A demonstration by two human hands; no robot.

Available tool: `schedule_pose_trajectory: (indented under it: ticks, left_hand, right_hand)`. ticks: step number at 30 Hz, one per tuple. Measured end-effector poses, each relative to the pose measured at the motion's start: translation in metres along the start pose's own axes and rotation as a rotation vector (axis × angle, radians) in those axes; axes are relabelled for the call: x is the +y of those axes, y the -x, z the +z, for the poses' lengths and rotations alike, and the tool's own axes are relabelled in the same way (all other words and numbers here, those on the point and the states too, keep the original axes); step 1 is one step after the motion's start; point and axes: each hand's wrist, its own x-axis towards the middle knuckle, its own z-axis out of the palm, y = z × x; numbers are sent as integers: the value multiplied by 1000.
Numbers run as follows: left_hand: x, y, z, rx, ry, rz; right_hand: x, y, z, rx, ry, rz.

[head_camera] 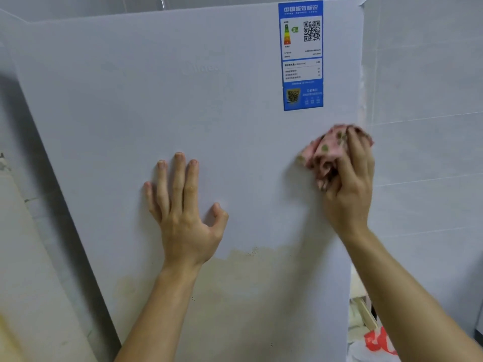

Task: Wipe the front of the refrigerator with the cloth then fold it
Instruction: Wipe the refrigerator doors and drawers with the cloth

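Observation:
The white refrigerator door [183,105] fills most of the view. My right hand [350,184] grips a bunched pink cloth with green dots [326,150] and holds it against the door near its right edge, just below a blue energy label [302,56]. My left hand [183,202] lies flat on the door's middle, fingers spread and straight. A yellowish stain [251,278] covers the lower part of the door below both hands.
A tiled wall [423,100] runs along the right of the refrigerator. Low in the gap at the right lie a red and white plastic bag [379,340] and some pale items. A grey wall and a pale surface [31,257] stand at the left.

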Motion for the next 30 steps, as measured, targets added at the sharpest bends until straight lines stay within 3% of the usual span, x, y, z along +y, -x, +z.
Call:
schedule_pose_trajectory:
  ticks: [4,12,18,24,30]
  left_hand:
    - [-2,0,-1,-17,5,-1]
    - [-3,-1,-4,-30,-10,1]
    - [-16,-2,-12,-58,-27,60]
    - [-40,7,-22,-101,-23,79]
    - [-55,10,-28,-94,-7,53]
  right_hand:
    - [0,-8,5,10,26,44]
    - [-18,123,11,-45,58,42]
    - [-57,53,31,-53,31,-111]
    - [-97,31,54,-3,170,-86]
    - [-111,140,52,-212,99,-243]
